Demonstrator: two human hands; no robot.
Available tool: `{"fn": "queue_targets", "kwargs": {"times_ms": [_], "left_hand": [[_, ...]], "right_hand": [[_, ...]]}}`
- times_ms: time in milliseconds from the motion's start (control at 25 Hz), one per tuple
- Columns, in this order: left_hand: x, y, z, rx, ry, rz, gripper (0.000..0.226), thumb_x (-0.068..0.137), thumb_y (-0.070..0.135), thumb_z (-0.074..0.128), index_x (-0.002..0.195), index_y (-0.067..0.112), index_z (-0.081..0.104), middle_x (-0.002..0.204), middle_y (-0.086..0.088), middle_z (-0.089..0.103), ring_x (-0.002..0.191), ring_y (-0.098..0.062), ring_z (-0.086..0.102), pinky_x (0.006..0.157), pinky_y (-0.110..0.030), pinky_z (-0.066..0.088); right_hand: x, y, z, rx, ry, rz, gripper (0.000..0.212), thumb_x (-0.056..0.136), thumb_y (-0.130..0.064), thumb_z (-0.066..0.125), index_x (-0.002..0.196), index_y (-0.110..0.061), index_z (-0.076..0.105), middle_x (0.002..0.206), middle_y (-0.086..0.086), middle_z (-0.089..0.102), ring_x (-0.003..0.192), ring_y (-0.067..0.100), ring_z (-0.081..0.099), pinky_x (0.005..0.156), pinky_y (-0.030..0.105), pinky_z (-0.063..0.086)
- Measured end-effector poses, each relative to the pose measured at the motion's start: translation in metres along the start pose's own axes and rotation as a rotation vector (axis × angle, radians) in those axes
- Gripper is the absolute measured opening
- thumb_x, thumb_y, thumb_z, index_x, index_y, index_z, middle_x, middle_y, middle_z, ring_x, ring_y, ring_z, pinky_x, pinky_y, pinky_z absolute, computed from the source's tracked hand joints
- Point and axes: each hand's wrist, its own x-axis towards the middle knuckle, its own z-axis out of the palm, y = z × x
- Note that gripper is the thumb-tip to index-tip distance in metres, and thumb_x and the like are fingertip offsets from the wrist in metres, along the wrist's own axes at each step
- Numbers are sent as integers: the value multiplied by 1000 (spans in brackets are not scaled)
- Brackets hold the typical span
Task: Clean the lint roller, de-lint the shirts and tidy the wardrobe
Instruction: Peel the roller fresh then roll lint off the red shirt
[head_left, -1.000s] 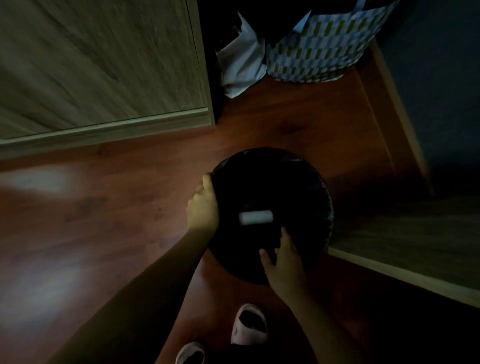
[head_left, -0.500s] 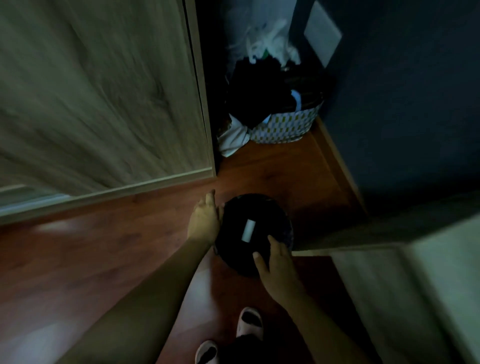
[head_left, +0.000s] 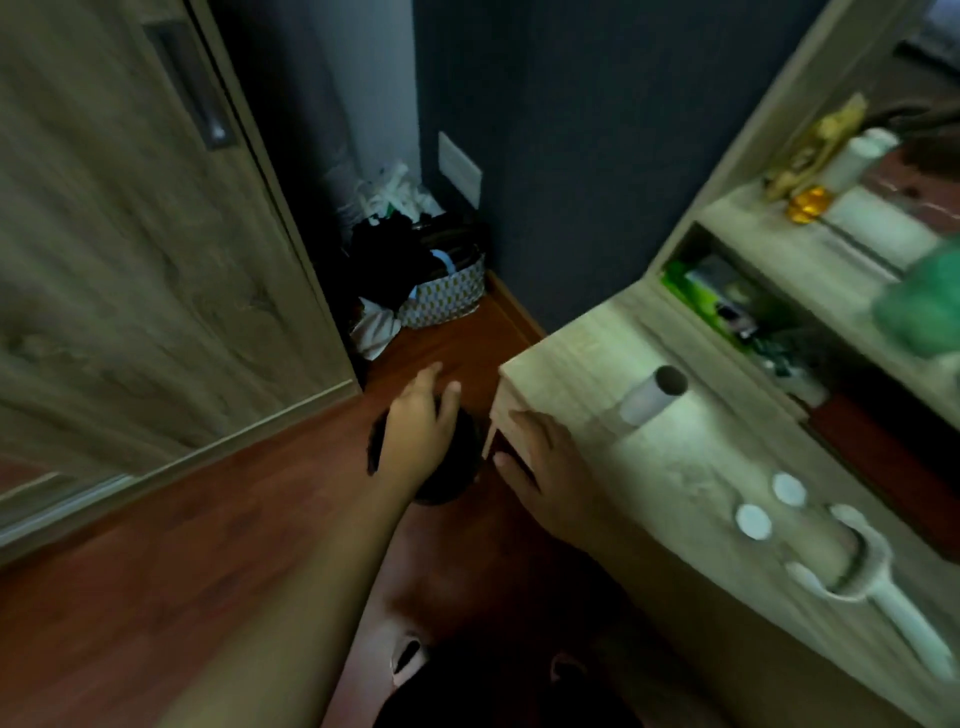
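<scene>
- Left hand (head_left: 421, 431) low over the black bin (head_left: 457, 483) on the floor, fingers spread out and loose, holding nothing. Touching the bin or just above it: cannot tell.
- Most of the bin hidden under that hand, only its dark round edge showing.
- Right hand (head_left: 545, 467) at the near corner of the wooden desk (head_left: 597, 364), fingers flat and loose against the corner edge, nothing held.
- White lint roller handle (head_left: 893, 608) lying on the desk top, far over to the right, well apart from both hands.
- Pale tube (head_left: 649, 397) lying on its side on the same desk top, near the far end, open end facing up and away.
- Two small white round caps (head_left: 753, 521) side by side on the desk, between the tube and the handle.
- Shelves behind the desk with blurry green, yellow and white things, too fuzzy to name.
- Big wooden wardrobe door (head_left: 130, 260) on the left.
- Patterned bag (head_left: 447, 296) full of dark clothes in the corner by the dark wall, with a white cloth beside it.
- Red-brown wooden floor (head_left: 208, 545) below, and a pale slipper (head_left: 408, 657) at the bottom.
</scene>
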Motion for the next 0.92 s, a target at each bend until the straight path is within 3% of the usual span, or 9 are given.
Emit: {"fn": "queue_targets", "kwargs": {"times_ms": [200, 280, 400, 560, 640, 720, 800, 920], "left_hand": [[-44, 78, 36, 0, 142, 91, 41, 96, 27, 48, 131, 5, 48, 133, -14, 55, 122, -28, 51, 95, -26, 34], [-58, 108, 66, -8, 158, 90, 42, 96, 28, 49, 131, 5, 48, 130, -15, 58, 117, -28, 55, 91, -27, 39], [-69, 150, 104, -33, 143, 75, 49, 95, 33, 50, 135, 5, 44, 132, -16, 55, 116, -28, 56, 93, -31, 43], [-70, 195, 139, -9, 113, 80, 65, 91, 42, 55, 141, 7, 34, 143, -15, 44, 126, -28, 48, 103, -39, 41], [-65, 208, 151, 46, 65, 89, 70, 89, 42, 57, 143, 7, 30, 145, -14, 41, 129, -28, 44, 105, -38, 38], [-57, 215, 163, 124, 10, 108, 72, 88, 38, 60, 144, 7, 26, 147, -15, 37, 132, -30, 39, 105, -35, 32], [-46, 217, 175, 250, -28, 141, 75, 89, 37, 60, 147, 11, 21, 154, -16, 19, 137, -35, 27, 109, -39, 27], [-29, 208, 191, 490, -66, 148, 70, 93, 41, 50, 149, 18, 15, 157, -18, -3, 139, -44, 13, 113, -48, 18]], "right_hand": [[-81, 69, -54, 18, -12, -64, 76, 87, -65, 22, 137, -10, 39, 139, 9, 42, 128, 21, 38, 105, 17, 20], [-105, 104, -75, 14, 8, -72, 69, 89, -60, 29, 134, -10, 44, 136, 8, 47, 126, 17, 39, 106, 15, 19], [-131, 154, -104, 22, 71, -87, 55, 90, -47, 40, 129, -9, 48, 128, 9, 53, 120, 20, 48, 106, 30, 36], [-140, 223, -139, -35, 73, -17, 58, 91, -48, 30, 127, -7, 50, 126, 11, 56, 117, 24, 52, 102, 36, 40], [-131, 251, -150, -104, 4, 11, 47, 88, -26, 38, 129, -7, 47, 128, 11, 53, 118, 27, 50, 103, 41, 40], [-123, 271, -160, -153, -119, 28, 60, 75, -3, 47, 134, -12, 42, 131, 7, 47, 124, 24, 43, 106, 36, 35], [-117, 285, -167, -180, -213, 64, 67, 73, 2, 48, 137, -15, 39, 133, 5, 44, 126, 24, 38, 107, 35, 35], [-110, 296, -164, -248, -324, 30, 64, 80, -6, 52, 141, -20, 35, 136, 5, 39, 127, 25, 35, 103, 36, 38]]}}
